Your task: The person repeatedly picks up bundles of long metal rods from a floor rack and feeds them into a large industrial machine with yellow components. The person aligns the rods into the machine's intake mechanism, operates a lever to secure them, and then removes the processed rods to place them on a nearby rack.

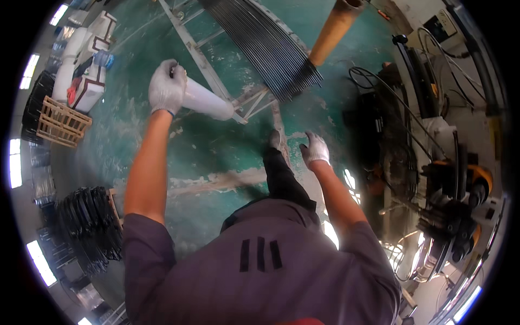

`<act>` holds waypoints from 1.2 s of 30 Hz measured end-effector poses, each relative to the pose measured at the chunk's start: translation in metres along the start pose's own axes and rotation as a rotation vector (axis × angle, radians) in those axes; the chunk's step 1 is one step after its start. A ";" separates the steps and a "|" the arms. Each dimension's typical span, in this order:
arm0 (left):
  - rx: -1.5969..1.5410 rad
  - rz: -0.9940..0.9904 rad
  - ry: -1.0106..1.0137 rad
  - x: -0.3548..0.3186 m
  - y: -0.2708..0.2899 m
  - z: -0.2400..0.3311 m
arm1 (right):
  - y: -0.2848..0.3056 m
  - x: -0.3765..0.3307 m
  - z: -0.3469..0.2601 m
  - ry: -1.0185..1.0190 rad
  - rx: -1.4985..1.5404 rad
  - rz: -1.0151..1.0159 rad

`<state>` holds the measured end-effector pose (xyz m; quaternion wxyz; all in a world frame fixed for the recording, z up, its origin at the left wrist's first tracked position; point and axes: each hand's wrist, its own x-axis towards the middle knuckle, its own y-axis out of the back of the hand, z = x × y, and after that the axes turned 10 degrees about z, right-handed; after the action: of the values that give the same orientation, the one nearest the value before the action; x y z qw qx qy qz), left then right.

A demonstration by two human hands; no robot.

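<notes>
1. In the head view, a worker's gloved left hand (167, 89) grips one end of a white roll (208, 102), its fingers curled inward, the roll's other end pointing toward a pale metal frame (189, 46).
2. The gloved right hand (315, 150) hangs near a dark-trousered leg (281, 176), fingers loosely parted.
3. Open green floor (216, 146), scuffed and patched, stretches left of the leg; the frame, its thin black rods (260, 49) and a brown tube (333, 32) bound it ahead, machinery (449, 200) crowds the right, and a wooden crate (64, 122) stands far left.
4. The left hand hides the gripped end of the roll; whether the roll touches the frame is hard to tell. The rods and tube run off the top edge, and shadow blurs the machinery.
5. Three dark bars mark the worker's grey shirt (303, 287); markings on a wall panel (445, 23) are too small to read.
</notes>
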<state>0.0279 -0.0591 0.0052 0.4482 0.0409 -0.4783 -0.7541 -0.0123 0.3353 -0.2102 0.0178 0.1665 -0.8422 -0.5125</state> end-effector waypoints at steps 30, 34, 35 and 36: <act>-0.025 -0.003 0.029 0.009 -0.002 0.029 | -0.203 0.214 -0.116 -0.377 -0.260 -0.112; -0.117 0.038 -0.008 0.006 -0.006 0.023 | -0.170 0.206 -0.120 -0.340 -0.077 -0.488; -0.159 0.049 -0.013 0.006 -0.008 0.020 | -0.156 0.192 -0.120 -0.340 -0.065 -0.462; -0.127 0.059 -0.109 0.006 -0.008 0.018 | -0.143 0.184 -0.122 -0.430 -0.026 -0.468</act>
<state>0.0103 -0.0503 0.0114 0.4451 -0.0430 -0.4542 -0.7706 -0.1238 0.1162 -0.3027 -0.2768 0.2432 -0.7589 -0.5370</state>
